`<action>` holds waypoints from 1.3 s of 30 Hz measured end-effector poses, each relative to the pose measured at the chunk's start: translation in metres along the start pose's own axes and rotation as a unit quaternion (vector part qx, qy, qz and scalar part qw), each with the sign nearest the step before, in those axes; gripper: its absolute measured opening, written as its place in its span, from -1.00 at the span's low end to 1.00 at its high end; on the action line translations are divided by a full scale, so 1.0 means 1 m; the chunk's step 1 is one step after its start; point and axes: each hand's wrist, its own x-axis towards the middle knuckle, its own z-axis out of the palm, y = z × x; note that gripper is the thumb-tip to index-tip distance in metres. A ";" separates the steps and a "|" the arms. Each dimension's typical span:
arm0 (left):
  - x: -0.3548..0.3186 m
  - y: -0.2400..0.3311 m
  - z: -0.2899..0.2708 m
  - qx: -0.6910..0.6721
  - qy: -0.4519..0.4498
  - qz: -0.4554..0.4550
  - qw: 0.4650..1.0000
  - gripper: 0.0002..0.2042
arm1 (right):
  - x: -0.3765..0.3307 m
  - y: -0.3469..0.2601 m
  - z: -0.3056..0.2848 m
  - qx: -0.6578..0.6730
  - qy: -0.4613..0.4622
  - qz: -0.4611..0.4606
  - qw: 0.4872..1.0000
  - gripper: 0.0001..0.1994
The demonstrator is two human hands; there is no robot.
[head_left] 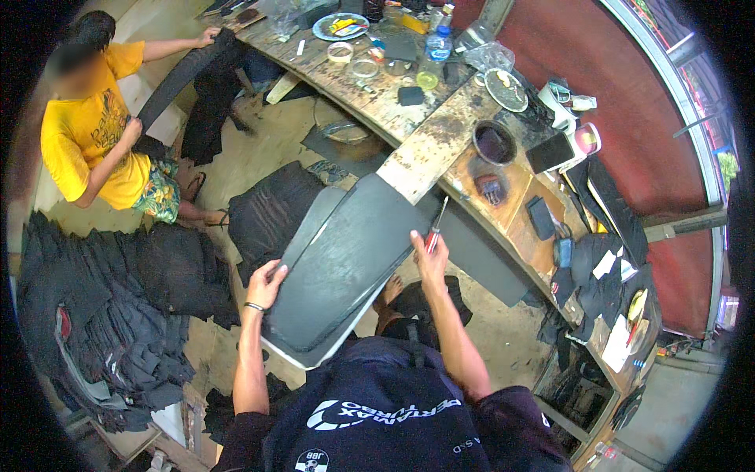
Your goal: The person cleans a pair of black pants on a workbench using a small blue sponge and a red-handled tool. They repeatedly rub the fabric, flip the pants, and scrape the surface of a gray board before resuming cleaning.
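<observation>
The right hand [430, 253] is closed in a grip around a red-handled screwdriver [437, 226], whose shaft points toward 1 o'clock, up and away from the body. That hand rests on the right edge of a long black seat cover [346, 263], near its middle. The left hand [266, 285] grips the cover's opposite edge, fingers curled over the rim, at about 8 o'clock from the right hand. The cover lies between the two hands, its long axis running from 7 o'clock at the person's lap to 1 o'clock, where its narrow end touches the counter [429, 145]. The screwdriver sits just beside the cover's right edge, so the right hand is the nearer one to that seam. Both forearms rise from the lower edge, the left nearly straight up, the right angled toward 11 o'clock. Further out at 10 o'clock, another person in a yellow shirt [86, 134] holds a second black cover.
</observation>
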 end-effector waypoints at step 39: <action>-0.026 0.147 0.148 0.147 -0.075 0.394 0.904 -0.59 | -0.273 0.009 -0.258 0.263 0.339 0.085 0.899 -0.70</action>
